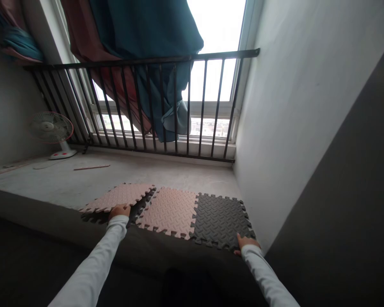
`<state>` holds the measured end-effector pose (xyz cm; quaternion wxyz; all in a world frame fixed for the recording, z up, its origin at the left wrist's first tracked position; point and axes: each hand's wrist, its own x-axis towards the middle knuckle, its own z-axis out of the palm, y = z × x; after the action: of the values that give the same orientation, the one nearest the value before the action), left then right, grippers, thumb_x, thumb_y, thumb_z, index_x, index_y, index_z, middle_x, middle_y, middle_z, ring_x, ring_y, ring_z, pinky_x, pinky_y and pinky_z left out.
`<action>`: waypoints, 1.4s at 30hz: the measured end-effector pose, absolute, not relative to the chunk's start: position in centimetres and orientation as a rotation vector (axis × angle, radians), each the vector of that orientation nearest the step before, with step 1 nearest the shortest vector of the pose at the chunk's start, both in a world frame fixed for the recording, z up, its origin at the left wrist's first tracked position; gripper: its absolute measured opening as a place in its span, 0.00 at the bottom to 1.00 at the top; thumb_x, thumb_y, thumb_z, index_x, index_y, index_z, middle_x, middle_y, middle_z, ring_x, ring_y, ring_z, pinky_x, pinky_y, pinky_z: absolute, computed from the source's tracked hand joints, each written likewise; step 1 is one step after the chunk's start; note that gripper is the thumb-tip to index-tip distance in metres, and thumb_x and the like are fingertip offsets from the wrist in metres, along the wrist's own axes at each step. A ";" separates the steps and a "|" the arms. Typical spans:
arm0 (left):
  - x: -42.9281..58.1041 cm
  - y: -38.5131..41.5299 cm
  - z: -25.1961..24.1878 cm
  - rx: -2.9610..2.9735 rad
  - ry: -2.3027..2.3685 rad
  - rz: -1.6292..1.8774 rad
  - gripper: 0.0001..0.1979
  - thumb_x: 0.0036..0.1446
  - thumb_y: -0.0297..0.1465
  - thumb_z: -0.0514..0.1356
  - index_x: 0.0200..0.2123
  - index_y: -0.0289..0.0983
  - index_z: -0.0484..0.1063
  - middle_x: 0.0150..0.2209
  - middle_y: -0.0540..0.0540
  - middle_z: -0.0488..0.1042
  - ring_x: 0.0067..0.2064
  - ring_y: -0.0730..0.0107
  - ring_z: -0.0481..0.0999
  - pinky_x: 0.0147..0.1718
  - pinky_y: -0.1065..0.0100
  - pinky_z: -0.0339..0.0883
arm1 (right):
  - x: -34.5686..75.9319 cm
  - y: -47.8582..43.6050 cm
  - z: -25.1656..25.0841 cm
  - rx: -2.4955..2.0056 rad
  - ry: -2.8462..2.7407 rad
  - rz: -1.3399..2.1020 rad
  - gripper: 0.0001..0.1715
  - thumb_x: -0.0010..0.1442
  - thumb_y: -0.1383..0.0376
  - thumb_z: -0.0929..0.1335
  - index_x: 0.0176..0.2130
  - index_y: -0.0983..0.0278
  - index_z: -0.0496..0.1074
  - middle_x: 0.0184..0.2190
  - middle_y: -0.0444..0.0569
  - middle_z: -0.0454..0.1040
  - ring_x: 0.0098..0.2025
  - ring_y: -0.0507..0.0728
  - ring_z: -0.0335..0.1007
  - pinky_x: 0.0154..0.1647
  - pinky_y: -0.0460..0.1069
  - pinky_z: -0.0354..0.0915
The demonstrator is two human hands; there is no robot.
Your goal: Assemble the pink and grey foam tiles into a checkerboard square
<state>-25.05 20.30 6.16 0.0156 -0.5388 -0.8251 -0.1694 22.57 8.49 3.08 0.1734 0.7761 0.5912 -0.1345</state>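
Note:
My left hand [119, 210] grips the near edge of a pink foam mat tile [121, 195], which is tilted above a dark tile [140, 209] at the left. Beside it, a second pink foam tile [169, 209] lies flat on the ledge. A black foam tile [222, 218] adjoins that one on the right, their toothed edges meeting. At the black tile's near right corner is my right hand [245, 242], its fingers closed around the edge with the thumb on top. Fingers under both edges are partly hidden.
A black railing [141, 149] runs along the window behind the ledge [83, 179]. Teal and pink curtains [141, 30] hang over it. A fan [62, 145] stands at the left, near a thin stick [91, 167]. A white wall [284, 94] bounds the right.

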 end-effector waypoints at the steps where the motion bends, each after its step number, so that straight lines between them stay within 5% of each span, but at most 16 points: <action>1: -24.3 20.3 6.9 -1.659 -2.503 -0.658 0.18 0.47 0.32 0.49 0.38 0.33 0.71 0.40 0.40 0.72 0.41 0.64 0.69 0.38 0.70 0.61 | 22.5 8.5 3.2 2.186 1.659 -0.392 0.42 0.41 0.60 0.69 0.54 0.67 0.54 0.45 0.62 0.67 0.47 0.62 0.63 0.43 0.56 0.60; 8: -10.2 17.9 10.5 -2.015 -2.086 -1.111 0.17 0.49 0.31 0.47 0.38 0.33 0.71 0.37 0.42 0.72 0.39 0.69 0.68 0.41 0.71 0.60 | 22.1 7.9 4.1 2.172 1.615 -0.431 0.42 0.45 0.57 0.67 0.56 0.64 0.50 0.48 0.61 0.63 0.50 0.62 0.59 0.46 0.56 0.58; 15: 5.5 9.0 6.8 -3.113 -1.674 -0.328 0.34 0.44 0.38 0.52 0.56 0.42 0.48 0.48 0.43 0.66 0.46 0.64 0.66 0.43 0.65 0.60 | 23.1 5.3 2.0 2.450 1.693 -0.416 0.35 0.52 0.59 0.60 0.57 0.67 0.48 0.53 0.57 0.59 0.53 0.57 0.57 0.51 0.50 0.55; 19: 3.1 11.2 4.9 -2.851 -1.999 -0.120 0.35 0.45 0.37 0.52 0.57 0.34 0.46 0.56 0.37 0.54 0.56 0.58 0.53 0.51 0.57 0.48 | 21.6 3.8 1.3 2.564 1.749 -0.244 0.32 0.53 0.63 0.58 0.56 0.68 0.51 0.57 0.55 0.51 0.56 0.56 0.50 0.55 0.46 0.48; 23: -2.7 16.1 1.8 -2.364 -2.460 0.058 0.40 0.44 0.46 0.50 0.58 0.35 0.42 0.61 0.39 0.37 0.60 0.54 0.36 0.52 0.47 0.37 | 18.3 5.5 1.8 2.554 1.709 -0.273 0.37 0.50 0.56 0.60 0.57 0.63 0.47 0.59 0.56 0.43 0.59 0.63 0.39 0.55 0.54 0.47; 30: -6.3 17.9 -2.4 -2.292 -2.520 0.188 0.41 0.40 0.54 0.47 0.57 0.45 0.43 0.61 0.46 0.34 0.60 0.56 0.32 0.51 0.43 0.32 | 15.6 13.3 -0.1 2.673 1.407 -0.324 0.47 0.44 0.39 0.56 0.57 0.54 0.42 0.59 0.60 0.38 0.58 0.74 0.31 0.48 0.72 0.34; 42: -6.5 18.3 -4.4 -2.261 -2.474 0.205 0.40 0.39 0.55 0.46 0.56 0.46 0.46 0.61 0.47 0.36 0.60 0.54 0.33 0.50 0.42 0.31 | 20.0 23.1 -1.0 2.647 1.422 -0.343 0.52 0.38 0.33 0.51 0.57 0.51 0.38 0.60 0.61 0.34 0.57 0.76 0.27 0.45 0.72 0.20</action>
<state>-6.52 18.34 -4.40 -0.1077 -0.6695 -0.7325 0.0606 19.96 23.14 -1.01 0.0585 0.8737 0.4694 -0.1133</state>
